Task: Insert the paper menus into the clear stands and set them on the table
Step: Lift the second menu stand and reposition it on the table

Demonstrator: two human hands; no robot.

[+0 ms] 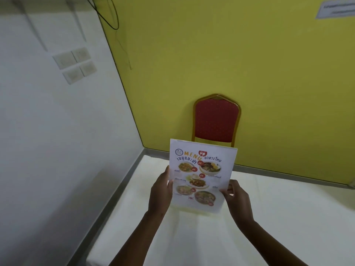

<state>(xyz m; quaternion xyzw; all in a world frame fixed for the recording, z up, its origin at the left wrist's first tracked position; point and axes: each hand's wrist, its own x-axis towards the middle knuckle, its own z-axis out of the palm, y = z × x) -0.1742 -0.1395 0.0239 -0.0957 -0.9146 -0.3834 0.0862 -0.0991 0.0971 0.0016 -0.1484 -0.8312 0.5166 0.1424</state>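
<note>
A paper menu with food photos and the word MENU sits inside a clear stand, upright and tilted slightly, just above the white table. My left hand grips the stand's left edge. My right hand pinches its lower right corner. Whether the stand's base touches the tablecloth is hard to tell. No other menus or stands are in view.
A red chair with a gold frame stands behind the table against the yellow wall. A white wall with switch plates runs along the left, close to the table's left edge.
</note>
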